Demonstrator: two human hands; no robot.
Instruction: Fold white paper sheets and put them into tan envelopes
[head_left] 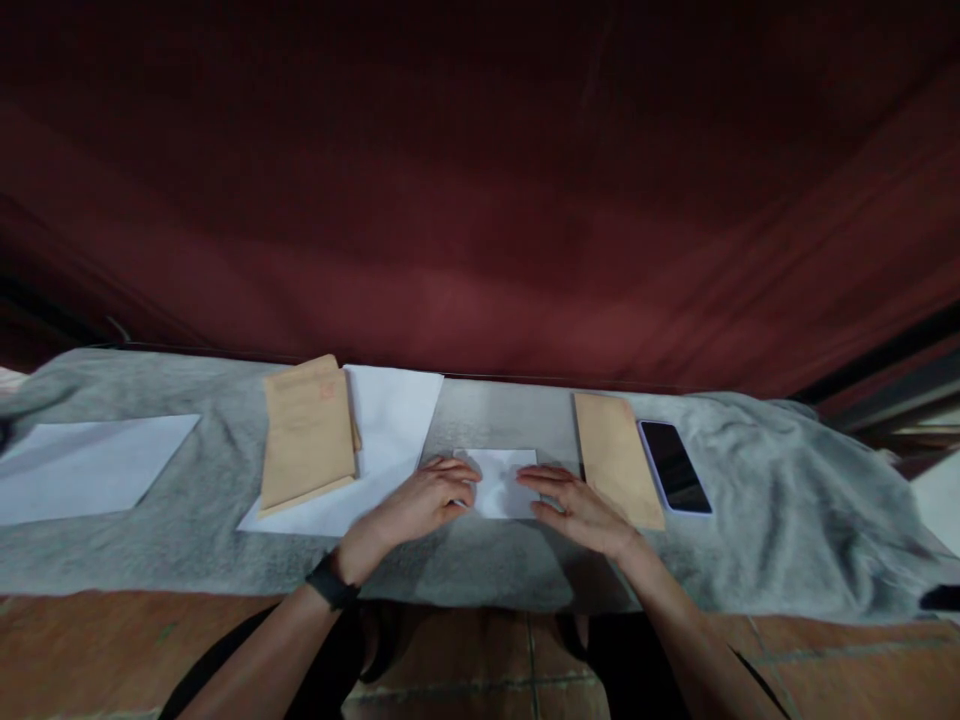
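A small white piece of paper (501, 488), perhaps folded, lies on the grey cloth in front of me. My left hand (431, 497) rests at its left edge, fingers bent and touching it; a dark band circles that wrist. On the opposite edge lies my right hand (566, 505), fingers apart and stretched over the paper. Right of it is a single brown envelope (616, 458). To the left, brown envelopes (309, 435) are stacked on larger white sheets (394, 415).
A phone (675, 467) in a pale purple case lies beside the right envelope. Another white sheet (97, 468) is at the far left. Grey cloth (780, 500) covers the surface, rumpled at the right. A dark red panel (480, 220) stands behind; floor tiles (465, 660) show below.
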